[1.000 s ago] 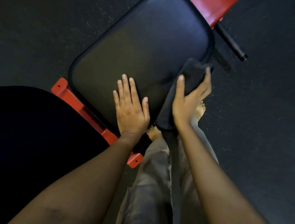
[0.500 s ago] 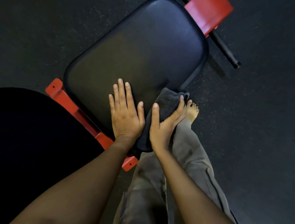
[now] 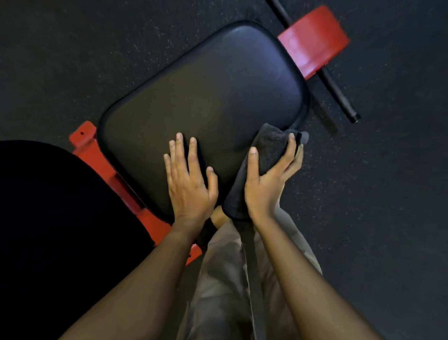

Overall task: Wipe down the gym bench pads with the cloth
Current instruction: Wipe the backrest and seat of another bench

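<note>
While the left hand (image 3: 189, 183) rests flat, fingers straight, on the near end of the black bench pad (image 3: 211, 95), the right hand (image 3: 266, 182) grips a dark folded cloth (image 3: 267, 150) against the pad's near right edge, thumb on top and fingers curled round its far side. Most of the pad lies ahead and left of the cloth, its long axis running toward the red frame (image 3: 312, 42), so the right hand looks placed for the next stroke.

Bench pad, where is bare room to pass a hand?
Bare: the middle and far end of the pad, between red frame and red roller. Crowded: its near edge, left hand flat, right hand gripping the cloth at the corner.
</note>
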A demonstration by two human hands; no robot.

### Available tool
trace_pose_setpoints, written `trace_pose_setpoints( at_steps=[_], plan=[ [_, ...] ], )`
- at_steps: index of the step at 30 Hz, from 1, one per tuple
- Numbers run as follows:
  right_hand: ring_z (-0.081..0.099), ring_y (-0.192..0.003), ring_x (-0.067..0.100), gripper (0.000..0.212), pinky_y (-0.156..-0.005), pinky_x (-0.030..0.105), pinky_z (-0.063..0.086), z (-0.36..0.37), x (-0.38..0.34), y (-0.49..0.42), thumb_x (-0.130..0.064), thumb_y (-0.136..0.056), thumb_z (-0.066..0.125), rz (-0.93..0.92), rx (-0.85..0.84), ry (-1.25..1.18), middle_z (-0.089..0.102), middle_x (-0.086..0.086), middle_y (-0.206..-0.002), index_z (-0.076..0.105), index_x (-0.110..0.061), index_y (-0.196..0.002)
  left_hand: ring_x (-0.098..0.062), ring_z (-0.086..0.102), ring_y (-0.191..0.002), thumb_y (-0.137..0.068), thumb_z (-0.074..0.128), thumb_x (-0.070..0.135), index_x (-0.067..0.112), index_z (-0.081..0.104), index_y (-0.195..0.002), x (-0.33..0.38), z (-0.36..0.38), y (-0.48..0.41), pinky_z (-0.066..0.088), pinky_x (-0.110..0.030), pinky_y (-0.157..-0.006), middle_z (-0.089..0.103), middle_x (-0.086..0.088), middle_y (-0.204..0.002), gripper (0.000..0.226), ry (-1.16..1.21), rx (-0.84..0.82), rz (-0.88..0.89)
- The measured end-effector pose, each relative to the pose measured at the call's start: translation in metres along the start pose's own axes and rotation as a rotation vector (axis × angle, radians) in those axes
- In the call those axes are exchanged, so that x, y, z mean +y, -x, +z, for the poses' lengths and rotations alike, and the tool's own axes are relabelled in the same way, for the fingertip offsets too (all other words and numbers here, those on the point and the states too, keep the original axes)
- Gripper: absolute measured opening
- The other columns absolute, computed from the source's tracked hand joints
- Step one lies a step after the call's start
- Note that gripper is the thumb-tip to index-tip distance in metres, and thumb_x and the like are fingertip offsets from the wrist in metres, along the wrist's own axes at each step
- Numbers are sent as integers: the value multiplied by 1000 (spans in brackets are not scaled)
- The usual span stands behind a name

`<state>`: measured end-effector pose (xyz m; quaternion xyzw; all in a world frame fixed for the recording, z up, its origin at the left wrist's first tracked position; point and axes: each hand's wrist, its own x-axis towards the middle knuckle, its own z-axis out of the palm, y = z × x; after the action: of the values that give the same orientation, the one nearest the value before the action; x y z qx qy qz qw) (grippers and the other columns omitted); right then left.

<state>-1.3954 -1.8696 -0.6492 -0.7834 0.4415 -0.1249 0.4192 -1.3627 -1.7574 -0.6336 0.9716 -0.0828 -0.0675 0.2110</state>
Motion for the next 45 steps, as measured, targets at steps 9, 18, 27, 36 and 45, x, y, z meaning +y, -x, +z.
trace_pose_setpoints(
  at_steps=[9, 18, 27, 36, 45],
  plan=[
    [16, -145, 31, 64, -111, 41, 28, -28, -4, -60, -40, -93, 57, -173, -204, 86, 4, 19, -157, 26, -26, -146, -30, 20, -141, -94, 42, 23, -1, 36, -140, 38, 16, -23, 6, -37, -116, 27, -21, -151, 53, 68, 74, -100],
    [27, -135, 44, 59, -107, 55, 31, -45, -17, -118, -51, -90, 50, -384, -387, 344, 20, 15, -157, 30, -33, -143, -30, 19, -141, -95, 43, 23, 1, 33, -143, 72, 33, -76, 3, -36, -117, 26, -20, -152, 53, 67, 129, -165],
    [47, -119, 42, 67, -95, 52, 40, -10, -73, -192, -59, -87, 35, -601, -538, 607, 39, 15, -147, 37, -29, -146, -29, 19, -141, -94, 37, 27, 2, 32, -144, 77, 40, -87, 6, -40, -116, 28, -20, -151, 56, -75, 124, -222],
    [41, -124, 42, 63, -98, 52, 34, 48, -132, -213, -56, -93, 41, -725, -638, 806, 31, 14, -151, 28, -32, -149, -28, 20, -141, -93, 38, 27, 2, 34, -143, 79, 40, -88, 8, -40, -116, 30, -20, -150, 56, -92, 136, -229],
    [37, -118, 44, 60, -87, 54, 41, -52, -39, -174, -47, -86, 53, -1083, -614, 756, 31, 8, -153, 40, -34, -142, -28, 20, -140, -92, 39, 25, 1, 34, -142, 77, 40, -88, 7, -40, -116, 31, -20, -150, 56, -81, 133, -222]
  ],
)
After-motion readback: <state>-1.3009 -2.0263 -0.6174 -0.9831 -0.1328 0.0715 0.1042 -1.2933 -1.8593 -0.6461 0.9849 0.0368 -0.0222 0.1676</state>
